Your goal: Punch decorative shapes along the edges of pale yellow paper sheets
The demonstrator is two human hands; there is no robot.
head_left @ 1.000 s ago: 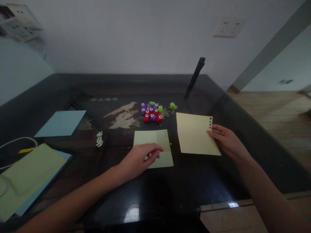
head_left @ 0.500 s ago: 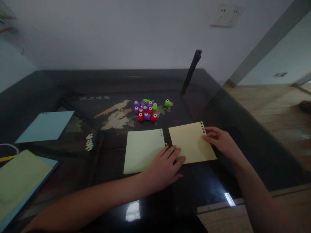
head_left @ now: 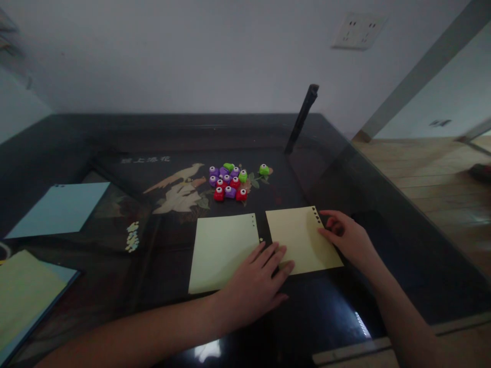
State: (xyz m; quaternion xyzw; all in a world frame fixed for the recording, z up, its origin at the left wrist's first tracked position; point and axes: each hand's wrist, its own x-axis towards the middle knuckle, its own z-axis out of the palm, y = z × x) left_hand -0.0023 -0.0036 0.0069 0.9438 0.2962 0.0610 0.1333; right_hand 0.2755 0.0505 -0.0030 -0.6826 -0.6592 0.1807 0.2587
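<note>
Two square paper sheets lie side by side on the dark glass table [head_left: 95, 133]. The pale green sheet [head_left: 218, 248] is on the left, the pale yellow sheet [head_left: 297, 235] on the right, each with small punched holes near its top right corner. My left hand [head_left: 259, 283] lies flat, fingers spread, across the gap between them, fingertips on the yellow sheet's lower left corner. My right hand [head_left: 345, 237] rests on the yellow sheet's right edge, fingers curled against the paper.
A cluster of small purple, red and green craft punches [head_left: 229, 181] sits behind the sheets. Punched paper bits [head_left: 132, 236] lie to the left. A light blue sheet [head_left: 57, 208] and stacked green and blue sheets [head_left: 23, 301] are far left. A black bar [head_left: 301, 120] leans at the back.
My left hand moved right from the green sheet to the yellow sheet's lower left corner. The yellow sheet slid left and closer to the green one. The view shifted slightly.
</note>
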